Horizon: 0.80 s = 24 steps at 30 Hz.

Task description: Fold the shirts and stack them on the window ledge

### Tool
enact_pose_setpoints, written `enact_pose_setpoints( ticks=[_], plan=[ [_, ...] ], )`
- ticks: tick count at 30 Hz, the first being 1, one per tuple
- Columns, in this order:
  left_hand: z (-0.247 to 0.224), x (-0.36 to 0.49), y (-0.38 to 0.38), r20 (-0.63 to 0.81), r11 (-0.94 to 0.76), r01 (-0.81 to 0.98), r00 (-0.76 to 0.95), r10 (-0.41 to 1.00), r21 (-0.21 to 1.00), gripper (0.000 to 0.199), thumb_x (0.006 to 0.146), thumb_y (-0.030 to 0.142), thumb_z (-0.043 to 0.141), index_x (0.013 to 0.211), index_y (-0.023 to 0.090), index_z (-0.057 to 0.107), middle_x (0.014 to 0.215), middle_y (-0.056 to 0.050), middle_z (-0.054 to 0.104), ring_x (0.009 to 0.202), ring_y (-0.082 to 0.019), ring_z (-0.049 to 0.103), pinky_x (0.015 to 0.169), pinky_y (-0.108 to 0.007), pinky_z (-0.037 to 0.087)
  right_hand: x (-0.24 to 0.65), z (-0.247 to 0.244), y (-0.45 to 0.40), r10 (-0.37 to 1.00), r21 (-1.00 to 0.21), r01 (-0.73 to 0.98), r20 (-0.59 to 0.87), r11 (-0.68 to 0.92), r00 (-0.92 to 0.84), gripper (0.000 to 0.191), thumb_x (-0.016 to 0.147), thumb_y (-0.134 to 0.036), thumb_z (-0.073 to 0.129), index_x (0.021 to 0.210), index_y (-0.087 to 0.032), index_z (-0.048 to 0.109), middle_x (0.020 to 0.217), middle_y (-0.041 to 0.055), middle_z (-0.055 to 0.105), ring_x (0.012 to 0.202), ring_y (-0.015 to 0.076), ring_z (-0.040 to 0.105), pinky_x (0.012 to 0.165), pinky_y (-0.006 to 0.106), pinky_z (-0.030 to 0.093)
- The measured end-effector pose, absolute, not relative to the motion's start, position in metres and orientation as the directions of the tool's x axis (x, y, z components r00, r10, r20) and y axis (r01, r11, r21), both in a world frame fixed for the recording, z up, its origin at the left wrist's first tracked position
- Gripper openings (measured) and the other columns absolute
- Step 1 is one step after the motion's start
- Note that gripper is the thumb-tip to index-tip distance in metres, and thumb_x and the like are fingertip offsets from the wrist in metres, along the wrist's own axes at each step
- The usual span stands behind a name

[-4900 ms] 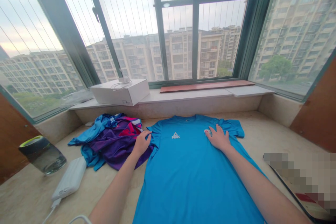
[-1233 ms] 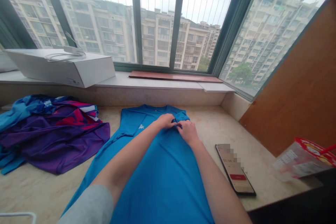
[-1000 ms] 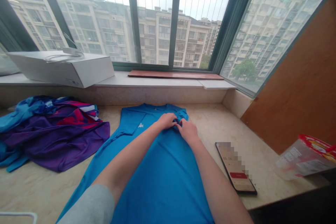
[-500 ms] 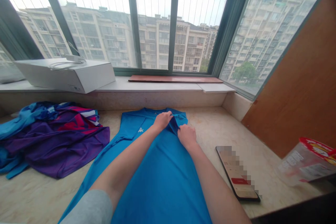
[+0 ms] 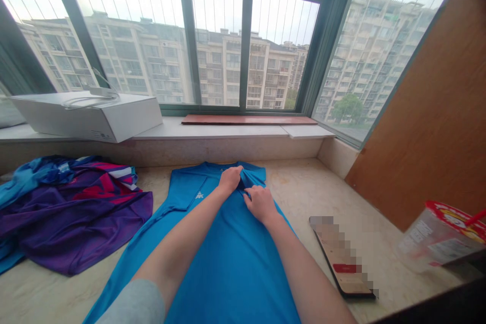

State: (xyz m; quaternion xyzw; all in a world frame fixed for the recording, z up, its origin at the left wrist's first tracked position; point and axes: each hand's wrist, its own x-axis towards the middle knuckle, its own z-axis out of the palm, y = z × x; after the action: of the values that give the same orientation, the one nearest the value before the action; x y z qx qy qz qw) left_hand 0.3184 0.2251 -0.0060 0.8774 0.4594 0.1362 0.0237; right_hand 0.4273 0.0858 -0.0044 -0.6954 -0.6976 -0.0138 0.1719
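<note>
A blue T-shirt (image 5: pixel 228 258) lies spread out in front of me, its collar toward the window and a small white logo on its left part. My left hand (image 5: pixel 230 180) pinches a raised fold of the shirt near the upper right, below the collar. Just right of it and a little nearer to me, my right hand (image 5: pixel 261 203) is curled at the lower edge of the same fold, thumb and fingertips on the cloth. Dark inner fabric shows between the two hands. The left forearm crosses over the shirt's middle.
Crumpled purple and blue clothes (image 5: pixel 87 228) lie at left. A phone (image 5: pixel 339 258) rests right of the shirt, near a clear plastic cup (image 5: pixel 433 243) with a red lid. On the sill sit a white box (image 5: pixel 87 114) with a cable and a reddish board (image 5: pixel 246 120).
My right hand has shifted left and slightly toward me along the fold, its fingers less tightly bunched. My left hand still pinches the fold. The view has tilted up slightly.
</note>
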Motion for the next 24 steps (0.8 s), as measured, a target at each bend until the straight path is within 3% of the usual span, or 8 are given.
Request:
enact_pose_setpoints(
  ticks=[4, 7, 11, 15, 18, 21, 24],
  plan=[
    [-0.007, 0.312, 0.237, 0.237, -0.566, 0.810, 0.526, 0.817, 0.153, 0.044, 0.099, 0.011, 0.033, 0.133, 0.023, 0.060, 0.125, -0.013, 0.070, 0.117, -0.025, 0.064, 0.096, -0.035, 0.049, 0.432, -0.008, 0.088, 0.953, -0.243, 0.970, 0.296, 0.006, 0.069, 0.043, 0.102, -0.038, 0.045, 0.139, -0.021, 0.059, 0.134, 0.0123, 0.063, 0.121, 0.0274, 0.056, 0.102, 0.039, 0.041],
    [-0.012, 0.302, 0.244, 0.210, -0.577, 0.807, 0.546, 0.811, 0.130, 0.049, 0.096, 0.008, 0.035, 0.137, 0.022, 0.057, 0.132, -0.015, 0.064, 0.126, -0.029, 0.058, 0.103, -0.042, 0.046, 0.435, -0.014, 0.088, 0.971, -0.228, 0.974, 0.232, 0.007, 0.047, 0.048, 0.101, -0.040, 0.046, 0.144, -0.020, 0.055, 0.150, 0.0141, 0.051, 0.136, 0.0293, 0.047, 0.110, 0.043, 0.036],
    [-0.012, 0.287, 0.252, 0.140, -0.621, 0.774, 0.606, 0.783, 0.120, 0.058, 0.089, 0.006, 0.042, 0.144, 0.022, 0.054, 0.142, -0.015, 0.058, 0.131, -0.032, 0.054, 0.107, -0.046, 0.045, 0.436, -0.021, 0.087, 0.995, -0.206, 0.978, 0.104, 0.014, 0.008, 0.048, 0.104, -0.044, 0.041, 0.145, -0.022, 0.054, 0.154, 0.0133, 0.048, 0.142, 0.0293, 0.042, 0.116, 0.048, 0.030],
    [-0.004, 0.279, 0.258, 0.054, -0.748, 0.645, 0.750, 0.659, 0.157, 0.064, 0.082, 0.008, 0.051, 0.143, 0.025, 0.056, 0.148, -0.006, 0.056, 0.136, -0.024, 0.052, 0.114, -0.034, 0.040, 0.438, -0.022, 0.084, 0.998, -0.196, 0.981, 0.053, -0.008, 0.019, 0.055, 0.104, -0.048, 0.038, 0.151, -0.021, 0.046, 0.158, 0.0164, 0.041, 0.146, 0.0316, 0.036, 0.119, 0.053, 0.024],
    [0.000, 0.286, 0.257, 0.040, -0.800, 0.571, 0.809, 0.586, 0.182, 0.059, 0.086, 0.006, 0.044, 0.140, 0.022, 0.059, 0.152, -0.005, 0.053, 0.140, -0.019, 0.047, 0.117, -0.029, 0.034, 0.437, -0.018, 0.082, 0.999, -0.160, 0.987, 0.016, -0.033, 0.036, 0.056, 0.105, -0.048, 0.036, 0.153, -0.021, 0.043, 0.159, 0.0201, 0.039, 0.147, 0.0341, 0.035, 0.119, 0.059, 0.019],
    [0.000, 0.307, 0.253, 0.041, -0.832, 0.521, 0.842, 0.537, 0.192, 0.057, 0.091, 0.005, 0.037, 0.143, 0.020, 0.055, 0.154, -0.007, 0.049, 0.145, -0.019, 0.042, 0.121, -0.034, 0.029, 0.434, -0.013, 0.079, 0.999, -0.133, 0.991, 0.034, -0.021, 0.025, 0.051, 0.104, -0.045, 0.038, 0.148, -0.021, 0.050, 0.156, 0.0208, 0.042, 0.145, 0.0346, 0.037, 0.118, 0.063, 0.014],
    [-0.003, 0.336, 0.249, 0.014, -0.866, 0.460, 0.882, 0.472, 0.195, 0.058, 0.090, 0.004, 0.042, 0.144, 0.024, 0.053, 0.155, -0.005, 0.048, 0.147, -0.020, 0.038, 0.123, -0.038, 0.025, 0.432, -0.011, 0.078, 0.999, -0.144, 0.990, 0.051, 0.004, 0.004, 0.048, 0.104, -0.040, 0.038, 0.147, -0.022, 0.050, 0.157, 0.0186, 0.042, 0.146, 0.0321, 0.036, 0.119, 0.063, 0.013]
  ],
)
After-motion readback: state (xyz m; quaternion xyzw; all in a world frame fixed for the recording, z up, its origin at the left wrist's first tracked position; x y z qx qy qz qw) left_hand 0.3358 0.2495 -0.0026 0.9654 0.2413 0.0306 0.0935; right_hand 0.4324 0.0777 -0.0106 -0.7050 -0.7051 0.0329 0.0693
